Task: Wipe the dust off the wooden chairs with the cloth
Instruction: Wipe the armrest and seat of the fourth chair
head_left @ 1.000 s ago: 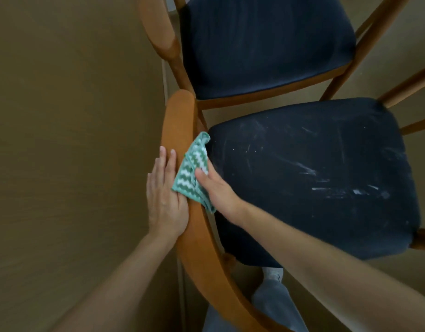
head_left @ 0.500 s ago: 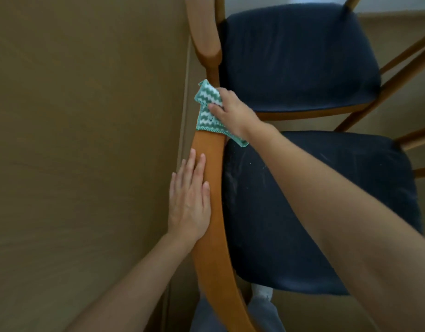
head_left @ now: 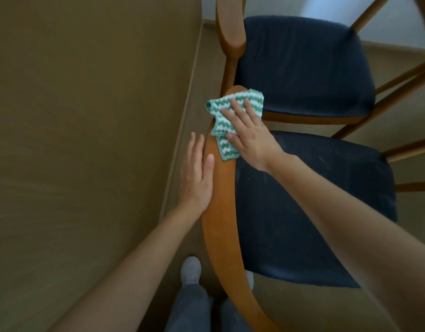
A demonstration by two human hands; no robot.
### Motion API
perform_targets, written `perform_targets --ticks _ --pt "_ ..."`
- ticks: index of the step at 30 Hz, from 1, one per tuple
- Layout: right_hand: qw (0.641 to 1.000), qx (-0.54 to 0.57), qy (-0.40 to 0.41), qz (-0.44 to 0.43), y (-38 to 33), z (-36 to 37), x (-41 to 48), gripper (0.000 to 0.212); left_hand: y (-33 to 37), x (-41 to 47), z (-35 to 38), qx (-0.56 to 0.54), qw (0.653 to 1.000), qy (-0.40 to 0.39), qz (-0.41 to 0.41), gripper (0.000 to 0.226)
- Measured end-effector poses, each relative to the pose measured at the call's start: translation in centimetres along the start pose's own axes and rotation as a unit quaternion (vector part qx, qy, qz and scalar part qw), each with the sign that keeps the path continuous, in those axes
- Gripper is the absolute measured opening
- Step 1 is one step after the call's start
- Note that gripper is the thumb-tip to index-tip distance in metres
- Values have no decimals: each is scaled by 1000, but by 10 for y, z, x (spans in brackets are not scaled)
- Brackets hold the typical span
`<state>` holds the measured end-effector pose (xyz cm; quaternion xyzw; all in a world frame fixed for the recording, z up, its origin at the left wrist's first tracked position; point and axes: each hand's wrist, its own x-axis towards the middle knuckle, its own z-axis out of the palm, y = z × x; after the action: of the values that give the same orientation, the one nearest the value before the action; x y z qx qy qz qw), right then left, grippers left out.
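Your left hand (head_left: 197, 173) lies flat and open on the wooden rail (head_left: 221, 224), holding nothing; let it steady the rail. At its 1 o'clock the cloth (head_left: 233, 116) covers the rail's end, pressed flat by your right hand (head_left: 250, 133), which has its fingers straight. Push firmly and wipe toward 6 o'clock.

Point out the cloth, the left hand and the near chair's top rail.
cloth (head_left: 217, 107): head view, uncovered upper-left fold.
left hand (head_left: 196, 178): head view, back of hand.
top rail (head_left: 221, 224): head view, bare middle stretch.
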<state>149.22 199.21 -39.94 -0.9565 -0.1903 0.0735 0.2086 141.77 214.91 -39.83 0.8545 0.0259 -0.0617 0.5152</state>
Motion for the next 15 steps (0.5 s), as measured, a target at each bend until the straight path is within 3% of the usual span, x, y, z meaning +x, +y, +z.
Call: perform_targets --ticks 4,8,15 --pt "999 32 -1 -24 -31 22 -52 57 -20 -13 -13 35 998 5 -42 49" --pt "998 32 -52 -26 -62 39 -114 55 -42 -36 -24 57 994 -5 -94 48" --pt "985 -92 -118 -86 -100 48 -235 70 -40 -64 -29 63 994 -39 -79 49"
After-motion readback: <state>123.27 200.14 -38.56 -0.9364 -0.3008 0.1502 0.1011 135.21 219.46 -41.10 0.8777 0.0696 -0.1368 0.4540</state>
